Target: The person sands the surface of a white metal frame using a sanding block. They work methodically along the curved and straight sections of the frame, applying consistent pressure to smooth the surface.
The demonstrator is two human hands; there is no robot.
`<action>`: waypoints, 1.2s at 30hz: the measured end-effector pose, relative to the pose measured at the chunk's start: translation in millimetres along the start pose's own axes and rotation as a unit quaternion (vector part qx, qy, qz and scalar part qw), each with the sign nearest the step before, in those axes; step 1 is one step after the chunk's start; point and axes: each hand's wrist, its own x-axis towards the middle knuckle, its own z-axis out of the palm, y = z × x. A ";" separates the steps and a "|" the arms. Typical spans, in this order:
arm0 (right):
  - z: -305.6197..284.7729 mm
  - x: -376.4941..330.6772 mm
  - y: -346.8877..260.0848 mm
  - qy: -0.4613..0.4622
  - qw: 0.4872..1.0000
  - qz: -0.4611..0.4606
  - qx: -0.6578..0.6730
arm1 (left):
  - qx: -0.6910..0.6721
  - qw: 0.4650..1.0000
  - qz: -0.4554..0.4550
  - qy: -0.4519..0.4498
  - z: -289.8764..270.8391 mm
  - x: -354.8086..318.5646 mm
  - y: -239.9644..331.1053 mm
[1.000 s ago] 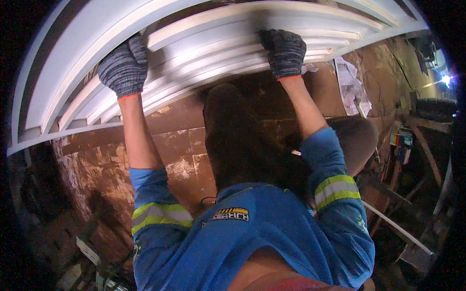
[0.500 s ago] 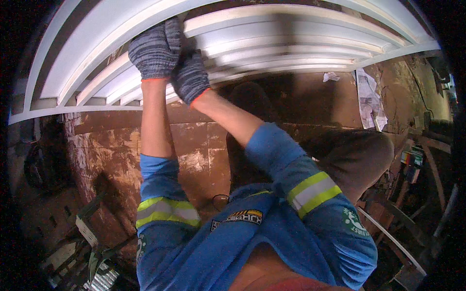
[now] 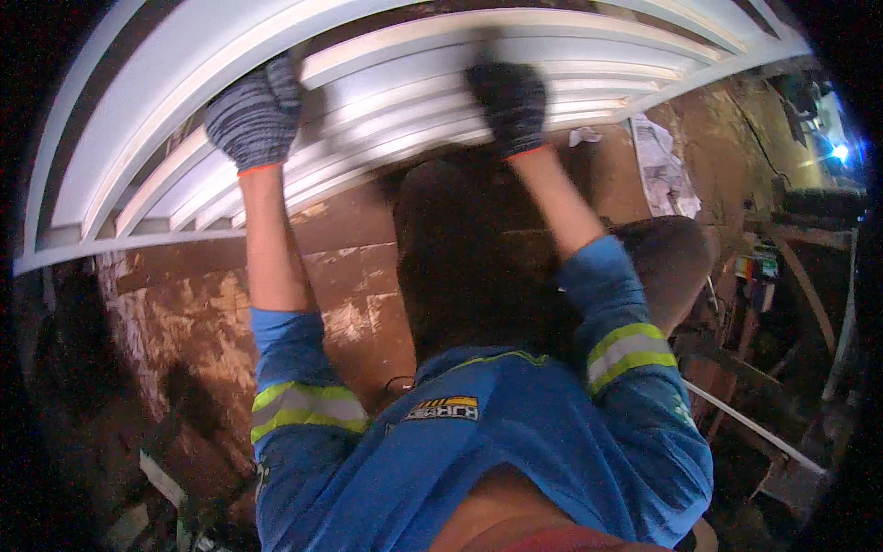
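A white slatted frame (image 3: 418,39) with several long bars stretches across the top of the view. My left hand (image 3: 256,110), in a dark grey knit glove with an orange cuff, is closed around one of its bars left of centre. Farther right along the bars is my right hand (image 3: 511,101), gloved the same way. Motion blurs its fingers, and whether anything is in them cannot be made out. It appears to touch or nearly touch the same bar.
Below the frame lies a brown, paint-smeared floor covering (image 3: 354,276). A sheet of printed paper (image 3: 664,170) and a small white scrap (image 3: 584,136) lie right of my right hand. Metal pieces and clutter (image 3: 754,405) crowd the lower right. A bright light (image 3: 839,152) shines at the far right.
My right hand has moved away from beside my left hand, rightward along the bars. The left hand keeps its hold on the frame. The whole view has shifted slightly.
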 end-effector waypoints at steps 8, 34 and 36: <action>-20.3 21.6 -198.1 -0.136 0.984 -0.032 0.111 | -0.002 0.996 -0.016 -0.086 -0.8 -5.4 -3.2; -33.9 -11.0 14.4 -0.049 0.993 0.025 0.103 | 0.033 0.975 -0.104 -0.195 1.5 -6.4 -12.2; -26.5 -17.9 24.5 -0.011 0.998 -0.021 0.062 | 0.013 0.980 -0.099 -0.174 7.1 -9.1 -24.5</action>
